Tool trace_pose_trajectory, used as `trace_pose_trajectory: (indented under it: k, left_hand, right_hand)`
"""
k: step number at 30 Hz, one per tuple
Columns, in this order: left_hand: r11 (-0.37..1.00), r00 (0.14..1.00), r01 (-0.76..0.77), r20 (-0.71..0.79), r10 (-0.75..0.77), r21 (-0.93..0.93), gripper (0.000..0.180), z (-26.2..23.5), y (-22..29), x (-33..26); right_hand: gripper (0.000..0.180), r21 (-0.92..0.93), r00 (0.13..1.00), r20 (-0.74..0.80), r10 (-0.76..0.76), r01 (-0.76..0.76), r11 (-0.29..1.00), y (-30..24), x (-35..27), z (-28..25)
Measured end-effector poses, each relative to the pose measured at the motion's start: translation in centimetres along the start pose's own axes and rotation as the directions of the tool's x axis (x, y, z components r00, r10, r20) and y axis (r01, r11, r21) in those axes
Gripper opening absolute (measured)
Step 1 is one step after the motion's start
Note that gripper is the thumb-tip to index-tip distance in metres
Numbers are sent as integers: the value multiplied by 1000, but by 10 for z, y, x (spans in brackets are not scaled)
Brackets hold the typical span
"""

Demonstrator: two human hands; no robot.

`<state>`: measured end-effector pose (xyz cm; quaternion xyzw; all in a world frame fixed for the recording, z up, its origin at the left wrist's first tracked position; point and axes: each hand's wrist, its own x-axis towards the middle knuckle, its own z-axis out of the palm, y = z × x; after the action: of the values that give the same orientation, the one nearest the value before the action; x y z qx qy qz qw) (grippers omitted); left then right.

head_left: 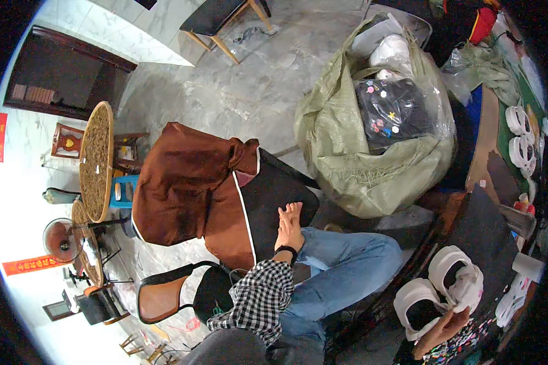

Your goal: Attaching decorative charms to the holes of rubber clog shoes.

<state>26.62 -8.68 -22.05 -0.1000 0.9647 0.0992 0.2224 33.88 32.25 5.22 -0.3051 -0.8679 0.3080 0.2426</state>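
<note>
White shoes (425, 289): at bench (482, 225), right hand (441, 333) touching; whether gripping, I cannot tell.
Jeans (350, 249): left hand (291, 236) rests beside them, its hold unclear.
Coloured bits (463, 351): near right hand.
Shoe handling: present step, probably; next needs firm grip.

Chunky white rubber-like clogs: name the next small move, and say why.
Probably bring the left hand over to steady the clogs: only the right hand is at them, while the left lies apart beside the blue denim trouser leg.
</note>
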Motion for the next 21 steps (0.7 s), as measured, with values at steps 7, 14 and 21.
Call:
trace_pose_trajectory:
  k: [7,14,21]
  left_hand:
    - [961,995,-70,-85,49,-268,95,4,-22,5]
    - [970,973,-178,-173,150,-162,95,-8,-20,-3]
    - [937,982,-176,-116,147,-303,100,15,-45,15]
  right_hand:
    - [44,41,999,27,-45,44,998,-5,-1,3]
    - [42,24,997,78,29,-31,999,-4,-3,3]
    - [42,113,998,53,32,-37,993,-13,-5,7]
